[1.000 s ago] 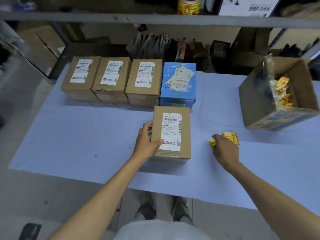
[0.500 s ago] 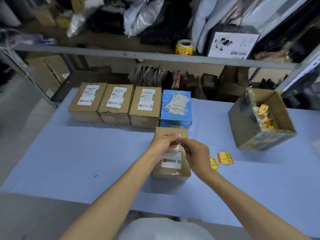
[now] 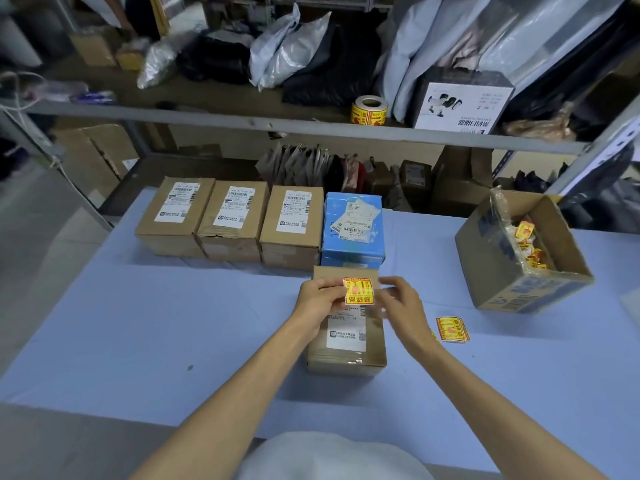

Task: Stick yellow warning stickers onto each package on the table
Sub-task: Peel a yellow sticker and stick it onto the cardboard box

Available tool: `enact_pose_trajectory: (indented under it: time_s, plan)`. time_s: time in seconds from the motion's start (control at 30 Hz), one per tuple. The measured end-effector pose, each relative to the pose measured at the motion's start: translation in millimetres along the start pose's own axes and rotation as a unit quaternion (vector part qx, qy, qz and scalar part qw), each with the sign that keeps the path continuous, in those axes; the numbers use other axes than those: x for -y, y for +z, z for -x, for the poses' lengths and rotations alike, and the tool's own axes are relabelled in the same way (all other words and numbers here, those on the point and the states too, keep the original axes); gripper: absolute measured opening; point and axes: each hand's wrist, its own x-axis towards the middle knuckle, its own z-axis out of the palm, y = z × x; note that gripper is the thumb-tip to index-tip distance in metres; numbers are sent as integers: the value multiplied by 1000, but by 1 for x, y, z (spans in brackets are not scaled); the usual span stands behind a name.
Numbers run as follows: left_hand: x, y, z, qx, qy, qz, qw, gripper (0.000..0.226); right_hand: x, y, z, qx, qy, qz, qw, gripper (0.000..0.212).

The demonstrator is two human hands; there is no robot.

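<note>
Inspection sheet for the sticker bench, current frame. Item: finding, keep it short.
Surface: blue-covered table, flat.
Job's things: near package under the hands, label up, no sticker on yet; three brown packages and blue package in a back row, no yellow stickers seen; loose stickers to its right.
Clutter: open carton holding more stickers, right side.
Grippers: left hand pinches yellow sticker above the near package; right hand at its right edge, grip unclear.
Cables: pale loop at the shelf's left end, maybe a cord.
Surroundings: shelf with sticker roll, bags.
</note>
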Motion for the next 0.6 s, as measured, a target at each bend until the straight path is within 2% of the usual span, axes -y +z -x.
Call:
enact_pose_trajectory:
  time_s: [0.03,0.1,0.27,0.37,0.47,0.6]
  plan:
    - [-1,-1,0,6,1,-10,1000,21,5,1,-4,26,51,-63,996,25]
    - [-1,-4,1,15,1,-32,999,18,10,5,-7,38,69,-96,992,19]
    - [-5,-10,-2,15,21,-90,996,14,10,15,-10,-35,59,-65,996,17]
    - [-8,-11,-3,12,32,-113,993,13,12,17,-11,-40,42,-35,998,18]
    - [-7,-13,-3,9,43,-109,993,9,12,18,-11,-28,36,-27,999,20]
    - [-4,-17,-1,27,29,-71,997,4,10,20,-13,-52,33,-50,997,12]
